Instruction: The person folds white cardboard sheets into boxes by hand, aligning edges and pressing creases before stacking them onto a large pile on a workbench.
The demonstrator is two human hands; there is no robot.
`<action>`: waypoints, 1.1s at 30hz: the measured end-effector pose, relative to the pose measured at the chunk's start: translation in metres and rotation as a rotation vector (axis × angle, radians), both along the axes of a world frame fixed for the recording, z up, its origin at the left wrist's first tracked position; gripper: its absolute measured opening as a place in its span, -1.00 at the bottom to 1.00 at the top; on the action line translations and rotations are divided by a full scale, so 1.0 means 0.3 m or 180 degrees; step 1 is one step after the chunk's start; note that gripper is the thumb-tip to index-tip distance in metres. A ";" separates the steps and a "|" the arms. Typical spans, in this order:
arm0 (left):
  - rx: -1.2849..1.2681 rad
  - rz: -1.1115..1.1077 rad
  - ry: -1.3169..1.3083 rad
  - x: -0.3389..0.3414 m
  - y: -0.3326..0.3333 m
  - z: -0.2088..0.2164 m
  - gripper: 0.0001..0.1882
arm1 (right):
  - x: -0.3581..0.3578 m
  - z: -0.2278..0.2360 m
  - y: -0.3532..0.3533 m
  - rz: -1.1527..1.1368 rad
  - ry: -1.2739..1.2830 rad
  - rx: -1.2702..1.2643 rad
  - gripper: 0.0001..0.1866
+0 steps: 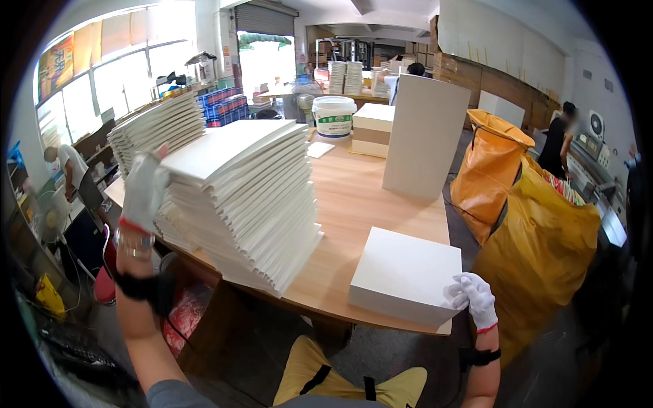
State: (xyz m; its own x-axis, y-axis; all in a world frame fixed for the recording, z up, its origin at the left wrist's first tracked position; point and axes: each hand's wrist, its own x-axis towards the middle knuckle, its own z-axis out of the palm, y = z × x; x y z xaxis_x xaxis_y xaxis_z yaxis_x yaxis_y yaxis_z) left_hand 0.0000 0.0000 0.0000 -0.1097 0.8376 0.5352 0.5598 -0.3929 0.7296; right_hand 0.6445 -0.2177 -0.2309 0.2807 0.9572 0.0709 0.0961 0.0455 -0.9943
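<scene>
The left hand (145, 192) blurs beside the tall, leaning white stack (262, 204); the right hand (474, 300) curls by the near right corner of the plain, flat-topped white box (408, 268). I can't quite tell whether either grip is closed. Both things sit on the tabletop (350, 204).

At centre left, the tall stack (262, 204) is showing matt white paper with smooth faces and ridged edges. At lower right, the low block (405, 268) is presenting a smooth, matt, paper-like top. The tabletop (347, 211) is displaying smooth wood grain with a soft sheen. The gloved right hand (474, 299) is showing matt white cloth; motion blur is obscuring the cloth texture on the gloved left hand (145, 190). At upper centre, the bucket (333, 109) is exhibiting smooth plastic. At right, the orange sack (486, 170) is reflecting light from creased, plastic-like material.
</scene>
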 end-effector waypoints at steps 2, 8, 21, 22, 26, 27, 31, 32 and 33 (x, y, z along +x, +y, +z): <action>0.1462 0.0619 -0.0075 0.211 -0.117 -0.041 -0.09 | -0.057 -0.016 -0.047 -0.0420 -0.0002 0.0188 -0.67; 0.2195 -0.3026 0.2059 0.820 -0.341 -0.278 -0.52 | -0.079 -0.130 -0.115 -0.1991 -0.1758 0.0817 -0.66; 0.1019 -0.4070 0.1786 1.424 -0.201 -0.667 -0.92 | -0.144 0.078 -0.029 -0.1878 -0.4194 0.1235 -0.76; 0.0873 -0.4186 0.1682 1.430 -0.200 -0.666 -0.94 | -0.165 0.102 0.002 -0.2016 -0.4172 0.1482 -0.72; 0.0361 -0.4477 0.1355 1.426 -0.182 -0.654 -0.93 | -0.149 0.101 0.081 -0.2094 -0.4312 0.1778 -0.88; 0.0128 -0.4573 0.1255 1.424 -0.167 -0.652 -0.90 | -0.138 0.100 0.083 -0.2018 -0.4432 0.1697 -0.92; -0.0540 -0.4275 0.1696 1.416 -0.161 -0.645 -0.78 | -0.106 0.065 0.090 -0.2276 -0.4692 0.2121 -0.88; -0.0529 -0.4314 0.1571 1.417 -0.161 -0.647 -0.77 | -0.101 0.058 0.087 -0.2297 -0.4736 0.2125 -0.86; -0.0514 -0.4342 0.1437 1.419 -0.157 -0.650 -0.74 | -0.099 0.057 0.088 -0.2309 -0.4783 0.2139 -0.85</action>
